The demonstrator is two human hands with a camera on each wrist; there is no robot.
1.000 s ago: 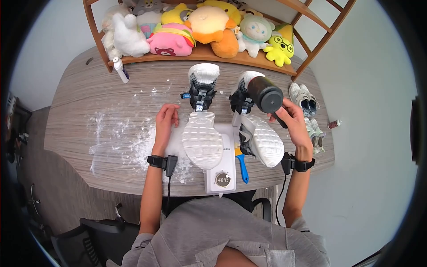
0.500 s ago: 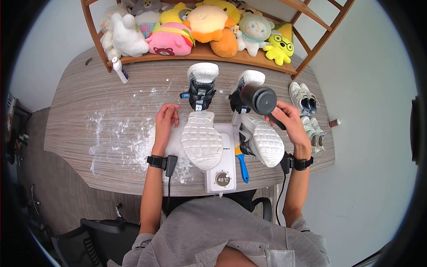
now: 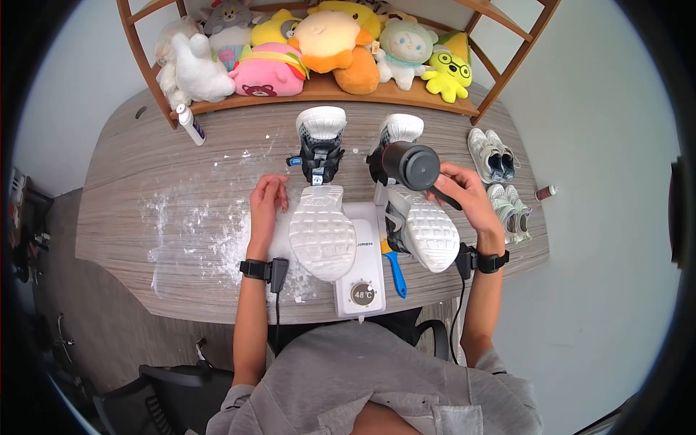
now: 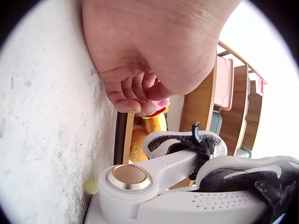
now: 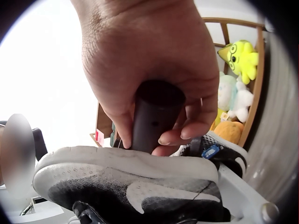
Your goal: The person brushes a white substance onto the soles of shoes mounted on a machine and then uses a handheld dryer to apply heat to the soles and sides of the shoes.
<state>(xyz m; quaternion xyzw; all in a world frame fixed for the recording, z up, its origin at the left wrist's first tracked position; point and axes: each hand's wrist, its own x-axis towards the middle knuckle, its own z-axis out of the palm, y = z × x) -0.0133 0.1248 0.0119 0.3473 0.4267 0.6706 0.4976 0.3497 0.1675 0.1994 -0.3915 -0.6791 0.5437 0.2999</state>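
My right hand [image 3: 470,199] grips the handle of a black hair dryer [image 3: 411,165], its fingers curled round it. The barrel overlaps the back right shoe and the heel of the front right sneaker [image 3: 432,230] in the head view. In the right wrist view the dark handle [image 5: 156,116] shows between thumb and fingers, just above that sneaker's pale sole. On the tabletop beside the front left sneaker [image 3: 323,235], my left hand [image 3: 267,206] rests with loosely bent fingers, holding nothing. The sneakers sit soles outward on a white shoe dryer [image 3: 365,272] whose dial reads 48°C.
White powder [image 3: 210,225] is scattered across the left of the table. A blue-handled brush [image 3: 397,275] lies by the shoe dryer. Two pairs of small shoes [image 3: 484,156] stand at the right. Plush toys [image 3: 272,71] line the shelf behind, with a white bottle [image 3: 191,125] beside it.
The hair dryer in my right hand has moved left and a little nearer, across the back right shoe. The head view has shifted slightly. My left hand stays in place.
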